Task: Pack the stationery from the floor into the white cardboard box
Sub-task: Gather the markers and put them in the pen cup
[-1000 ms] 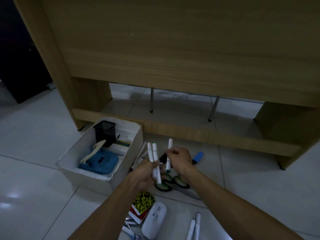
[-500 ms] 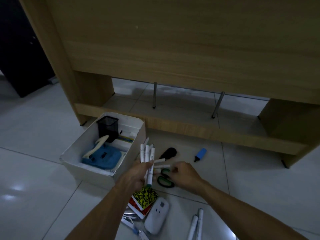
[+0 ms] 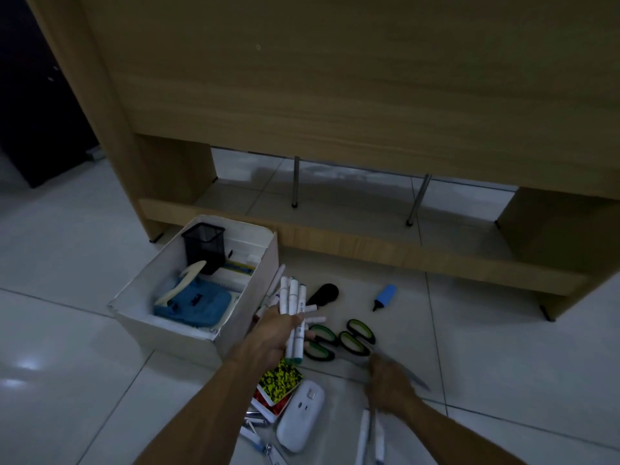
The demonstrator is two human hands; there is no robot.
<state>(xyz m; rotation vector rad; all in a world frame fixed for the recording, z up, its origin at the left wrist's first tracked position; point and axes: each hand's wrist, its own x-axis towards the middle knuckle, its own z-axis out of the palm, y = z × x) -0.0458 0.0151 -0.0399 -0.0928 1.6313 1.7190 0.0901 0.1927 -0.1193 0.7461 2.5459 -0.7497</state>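
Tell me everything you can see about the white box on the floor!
The white cardboard box is a long open-topped rectangle, lidless, sitting flat on the pale tiled floor beside the wooden desk. Inside stand a black mesh pen cup at the far end and a blue hole punch with a cream lever nearer. Flat pale items lie along its right inner wall. The left hand holds white markers just beside its right wall.

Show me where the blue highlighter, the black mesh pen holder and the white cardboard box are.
blue highlighter (image 3: 384,295), head view, blue body.
black mesh pen holder (image 3: 203,245), head view, front wall.
white cardboard box (image 3: 255,293), head view, right wall.
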